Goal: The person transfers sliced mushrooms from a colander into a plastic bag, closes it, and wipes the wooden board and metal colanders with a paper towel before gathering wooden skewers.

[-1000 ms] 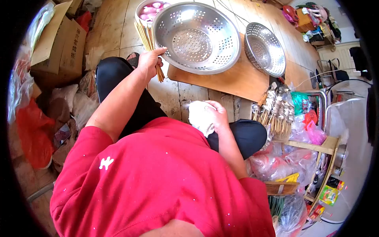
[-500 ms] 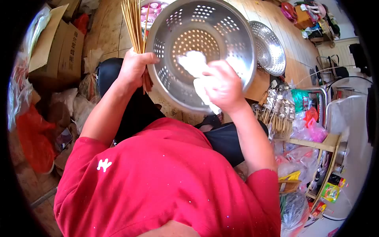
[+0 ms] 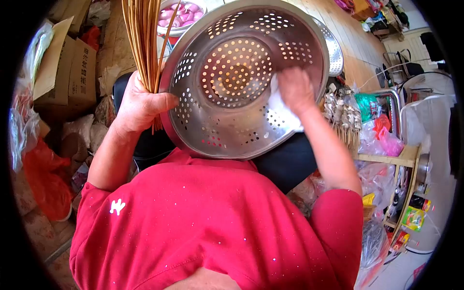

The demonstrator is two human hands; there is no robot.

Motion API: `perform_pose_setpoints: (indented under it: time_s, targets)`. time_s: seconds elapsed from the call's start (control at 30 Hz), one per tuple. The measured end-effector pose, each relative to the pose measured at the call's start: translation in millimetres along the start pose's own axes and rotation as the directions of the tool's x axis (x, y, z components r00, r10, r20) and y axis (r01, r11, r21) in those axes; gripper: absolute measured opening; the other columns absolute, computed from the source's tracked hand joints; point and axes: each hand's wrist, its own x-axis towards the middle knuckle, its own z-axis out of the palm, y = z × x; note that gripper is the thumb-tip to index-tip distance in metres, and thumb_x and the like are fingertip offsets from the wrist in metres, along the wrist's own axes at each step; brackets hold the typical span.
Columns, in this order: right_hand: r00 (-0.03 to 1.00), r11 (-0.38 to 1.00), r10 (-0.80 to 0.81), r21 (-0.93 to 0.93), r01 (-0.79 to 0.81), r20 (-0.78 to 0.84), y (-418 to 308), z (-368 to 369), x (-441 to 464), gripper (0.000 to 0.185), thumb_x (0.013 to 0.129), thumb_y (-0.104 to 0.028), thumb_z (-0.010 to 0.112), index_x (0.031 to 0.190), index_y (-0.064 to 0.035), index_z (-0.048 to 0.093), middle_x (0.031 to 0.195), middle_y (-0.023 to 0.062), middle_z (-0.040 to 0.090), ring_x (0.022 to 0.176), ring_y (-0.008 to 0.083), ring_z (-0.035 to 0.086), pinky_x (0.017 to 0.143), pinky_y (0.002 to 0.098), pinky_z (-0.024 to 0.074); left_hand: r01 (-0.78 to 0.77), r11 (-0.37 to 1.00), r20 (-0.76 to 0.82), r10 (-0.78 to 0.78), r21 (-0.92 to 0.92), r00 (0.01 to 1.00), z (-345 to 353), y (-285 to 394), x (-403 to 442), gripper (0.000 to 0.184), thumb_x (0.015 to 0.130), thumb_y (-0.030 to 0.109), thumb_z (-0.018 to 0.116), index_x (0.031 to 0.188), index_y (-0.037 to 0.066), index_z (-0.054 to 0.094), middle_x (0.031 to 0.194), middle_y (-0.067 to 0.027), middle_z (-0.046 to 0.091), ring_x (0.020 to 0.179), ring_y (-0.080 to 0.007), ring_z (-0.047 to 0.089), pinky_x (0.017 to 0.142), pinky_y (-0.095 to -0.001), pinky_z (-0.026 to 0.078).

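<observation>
A large perforated metal colander [image 3: 237, 121] is tilted above my lap, its inside facing me. My left hand [image 3: 144, 104] grips its left rim with the thumb and also holds a bundle of thin wooden sticks [image 3: 145, 43] that points upward. Inside the right wall of the colander, my right hand [image 3: 296, 89] is closed on a white cloth [image 3: 282, 108], which lies against the metal. Motion blurs the fingers of that hand.
Behind the colander is a bowl of pink onions [image 3: 186, 18]. A second colander [image 3: 333, 48] shows at the right. Skewered bundles [image 3: 342, 113] and a wooden shelf [image 3: 408, 155] stand to the right, a cardboard box [image 3: 72, 72] and red bag [image 3: 46, 179] to the left.
The colander has been lifted and brought nearer my body, with the sticks. My right hand has carried the cloth up from near my knee, into the colander and over to its right wall.
</observation>
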Motion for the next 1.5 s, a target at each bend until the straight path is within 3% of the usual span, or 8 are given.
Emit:
perform_pose_setpoints:
  time_s: [0.3, 0.4, 0.5, 0.93, 1.13, 1.23, 1.33, 1.5]
  targets:
    - [0.959, 0.456, 0.052, 0.848, -0.27, 0.277, -126.3, -24.9, -64.0, 0.022, 0.068, -0.01, 0.062, 0.09, -0.0073, 0.062, 0.095, 0.0119, 0.059, 0.094, 0.0304, 0.055, 0.082, 0.0383, 0.0459, 0.147, 0.988, 0.021, -0.148, 0.047, 0.989, 11.7, -9.8, 5.4, 0.055, 0.058, 0.002, 0.068, 0.111, 0.001, 0.054, 0.101, -0.0043, 0.061, 0.089, -0.0145, 0.058, 0.081, -0.0277, 0.046]
    - [0.917, 0.393, 0.371, 0.92, -0.012, -0.146, -85.1, -35.2, -24.2, 0.023, 0.071, -0.002, 0.06, 0.094, -0.0064, 0.061, 0.094, 0.0105, 0.059, 0.089, 0.0266, 0.059, 0.078, 0.032, 0.0473, 0.153, 0.986, 0.054, -0.157, 0.06, 0.986, 18.4, -10.4, 7.3, 0.055, 0.058, 0.001, 0.068, 0.111, 0.0, 0.054, 0.1, -0.0055, 0.061, 0.087, -0.0158, 0.059, 0.081, -0.0286, 0.046]
    - [0.736, 0.88, 0.419, 0.437, -0.186, -0.532, -26.0, -16.7, 12.6, 0.027, 0.069, -0.008, 0.061, 0.096, -0.0062, 0.059, 0.1, 0.0111, 0.056, 0.096, 0.0306, 0.053, 0.084, 0.0395, 0.0434, 0.147, 0.989, 0.075, -0.147, -0.001, 0.986, 23.2, -14.4, 7.5, 0.054, 0.057, -0.003, 0.065, 0.11, -0.002, 0.054, 0.099, -0.0067, 0.062, 0.087, -0.0167, 0.059, 0.081, -0.0292, 0.047]
    - [0.972, 0.53, 0.183, 0.848, 0.03, -0.15, -119.6, 13.0, -26.7, 0.031, 0.066, 0.006, 0.051, 0.093, -0.0039, 0.064, 0.096, 0.0135, 0.061, 0.094, 0.0281, 0.059, 0.084, 0.0341, 0.0476, 0.187, 0.982, 0.018, -0.186, -0.024, 0.982, 12.0, -29.9, 6.8, 0.052, 0.059, -0.001, 0.065, 0.11, 0.001, 0.054, 0.093, -0.0038, 0.061, 0.08, -0.0143, 0.058, 0.074, -0.0279, 0.049]
    - [0.45, 0.404, 0.848, 0.892, -0.203, -0.282, -44.6, 21.0, 41.4, 0.025, 0.074, 0.004, 0.053, 0.098, 0.0002, 0.059, 0.097, 0.0134, 0.061, 0.086, 0.0225, 0.061, 0.078, 0.0308, 0.0481, 0.125, 0.987, 0.111, -0.114, -0.097, 0.987, 22.6, -27.7, 10.2, 0.045, 0.064, -0.004, 0.06, 0.108, -0.002, 0.056, 0.097, -0.0052, 0.062, 0.086, -0.0145, 0.059, 0.077, -0.028, 0.048]
    - [0.535, 0.185, 0.811, 0.972, 0.148, -0.236, -84.2, 7.2, 80.3, 0.027, 0.074, 0.0, 0.054, 0.101, -0.0004, 0.056, 0.103, 0.0139, 0.059, 0.094, 0.0239, 0.058, 0.082, 0.0339, 0.046, 0.114, 0.993, 0.13, -0.111, -0.018, 0.985, 24.8, -27.1, 12.9, 0.046, 0.064, -0.003, 0.061, 0.11, -0.002, 0.056, 0.097, -0.0044, 0.062, 0.087, -0.0146, 0.059, 0.078, -0.0281, 0.048]
    - [0.725, 0.645, 0.493, 0.762, 0.067, -0.481, -138.0, 0.3, 76.0, 0.039, 0.068, 0.002, 0.055, 0.107, -0.0025, 0.053, 0.109, 0.016, 0.054, 0.102, 0.0316, 0.053, 0.086, 0.0384, 0.0434, 0.076, 0.995, 0.106, -0.082, 0.062, 0.991, 22.6, -23.4, 15.0, 0.044, 0.064, -0.004, 0.062, 0.107, -0.001, 0.057, 0.095, -0.0043, 0.062, 0.084, -0.0138, 0.059, 0.076, -0.0278, 0.048]
    - [0.971, 0.468, 0.087, 0.87, 0.157, -0.223, -165.7, 14.5, -10.6, 0.036, 0.066, -0.007, 0.061, 0.102, -0.0056, 0.057, 0.104, 0.0139, 0.056, 0.101, 0.0315, 0.053, 0.086, 0.0395, 0.0448, 0.104, 0.994, 0.01, -0.104, 0.023, 0.995, 15.5, -17.3, 10.6, 0.046, 0.06, -0.002, 0.063, 0.105, -0.002, 0.056, 0.092, -0.0064, 0.062, 0.081, -0.0158, 0.059, 0.075, -0.0286, 0.048]
